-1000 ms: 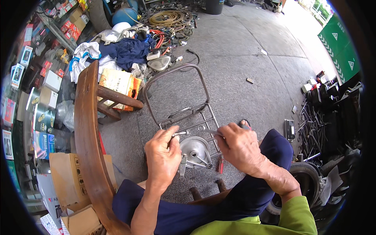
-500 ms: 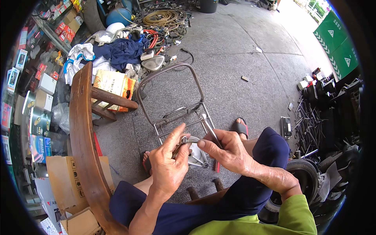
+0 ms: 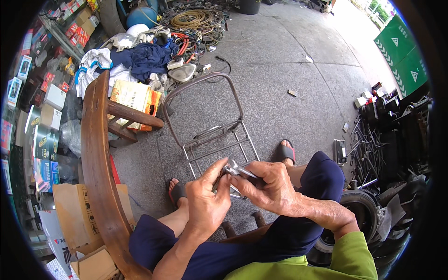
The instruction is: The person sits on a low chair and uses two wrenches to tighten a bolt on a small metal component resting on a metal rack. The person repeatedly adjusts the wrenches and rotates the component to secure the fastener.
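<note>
Over the part-hidden rack, left hand and right hand, grips tight on metal parts

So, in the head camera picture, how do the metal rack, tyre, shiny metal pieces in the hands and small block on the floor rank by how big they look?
1. Metal rack
2. Tyre, partly hidden
3. Shiny metal pieces, partly covered
4. Small block
</note>
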`<state>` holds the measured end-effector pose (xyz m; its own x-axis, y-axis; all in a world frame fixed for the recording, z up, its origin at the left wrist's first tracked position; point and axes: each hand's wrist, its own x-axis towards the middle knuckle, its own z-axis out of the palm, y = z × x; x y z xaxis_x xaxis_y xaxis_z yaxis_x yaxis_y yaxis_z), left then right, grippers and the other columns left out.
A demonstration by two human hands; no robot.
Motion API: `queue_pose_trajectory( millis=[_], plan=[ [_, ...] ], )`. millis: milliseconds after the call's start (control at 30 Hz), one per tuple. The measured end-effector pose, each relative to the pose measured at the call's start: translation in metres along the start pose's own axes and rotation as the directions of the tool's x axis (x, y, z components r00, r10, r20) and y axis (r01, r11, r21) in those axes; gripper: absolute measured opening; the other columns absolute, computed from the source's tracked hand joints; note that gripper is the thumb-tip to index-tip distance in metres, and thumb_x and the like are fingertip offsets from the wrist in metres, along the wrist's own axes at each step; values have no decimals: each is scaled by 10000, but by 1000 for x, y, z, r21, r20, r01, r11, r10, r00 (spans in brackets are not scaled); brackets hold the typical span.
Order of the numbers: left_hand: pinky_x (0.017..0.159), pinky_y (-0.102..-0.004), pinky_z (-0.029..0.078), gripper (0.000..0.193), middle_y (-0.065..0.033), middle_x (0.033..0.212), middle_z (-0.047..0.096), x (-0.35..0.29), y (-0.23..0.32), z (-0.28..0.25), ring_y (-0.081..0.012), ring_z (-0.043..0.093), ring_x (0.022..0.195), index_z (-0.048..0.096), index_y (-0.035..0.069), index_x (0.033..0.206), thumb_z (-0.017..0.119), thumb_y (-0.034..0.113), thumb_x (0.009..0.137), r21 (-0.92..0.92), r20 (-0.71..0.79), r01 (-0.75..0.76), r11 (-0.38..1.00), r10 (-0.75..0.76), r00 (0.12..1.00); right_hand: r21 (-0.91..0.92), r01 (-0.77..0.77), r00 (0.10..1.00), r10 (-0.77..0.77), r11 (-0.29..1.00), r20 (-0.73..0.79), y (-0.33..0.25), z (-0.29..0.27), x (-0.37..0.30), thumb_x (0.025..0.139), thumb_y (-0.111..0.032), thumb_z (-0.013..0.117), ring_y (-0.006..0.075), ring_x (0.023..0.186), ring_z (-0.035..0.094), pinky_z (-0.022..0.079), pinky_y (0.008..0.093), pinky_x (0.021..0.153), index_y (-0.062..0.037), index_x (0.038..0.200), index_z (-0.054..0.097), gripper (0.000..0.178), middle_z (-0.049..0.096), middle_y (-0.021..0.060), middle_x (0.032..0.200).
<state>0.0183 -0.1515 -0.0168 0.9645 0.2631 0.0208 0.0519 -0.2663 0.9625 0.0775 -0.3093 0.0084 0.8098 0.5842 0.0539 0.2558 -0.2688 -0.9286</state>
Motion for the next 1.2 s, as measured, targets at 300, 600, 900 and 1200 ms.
queue_pose_trajectory(
  millis=[300, 600, 900, 1200],
  plan=[
    [515, -219, 456, 201, -78, 869, 671, 7, 10, -5, -79, 607, 624, 641, -25, 1117, 496, 3, 980, -140, 70, 198, 970, -190, 979, 167, -220, 974, 208, 961, 85, 1, -7, 4, 1059, -321, 478, 31, 572, 495, 420, 227, 509, 26, 1003, 639, 386, 616, 24, 724],
    [554, -241, 509, 216, -84, 854, 679, 12, 1, -10, -83, 614, 632, 635, -31, 1138, 511, -25, 961, -209, 87, 227, 951, -213, 973, 472, -477, 871, 325, 742, 370, -2, -11, 5, 1069, -277, 437, 120, 562, 651, 523, 236, 500, 39, 1028, 580, 349, 689, 102, 812],
    [606, -283, 516, 206, -122, 849, 696, 8, -5, -1, -135, 656, 696, 643, -41, 1106, 540, -42, 927, -2, -18, 101, 995, -101, 995, 554, -564, 811, 287, 612, 509, -2, -9, 3, 1073, -281, 414, 199, 662, 714, 588, 270, 599, 62, 1061, 522, 360, 699, 188, 896],
    [527, -225, 464, 173, -22, 694, 637, 10, -3, 1, -44, 573, 598, 656, -25, 1071, 521, -26, 964, -35, 3, 95, 995, -95, 995, 541, -624, 763, 293, 564, 576, 1, -8, 3, 1078, -253, 390, 266, 712, 728, 609, 303, 617, 38, 1091, 517, 317, 692, 250, 961]
  ],
)
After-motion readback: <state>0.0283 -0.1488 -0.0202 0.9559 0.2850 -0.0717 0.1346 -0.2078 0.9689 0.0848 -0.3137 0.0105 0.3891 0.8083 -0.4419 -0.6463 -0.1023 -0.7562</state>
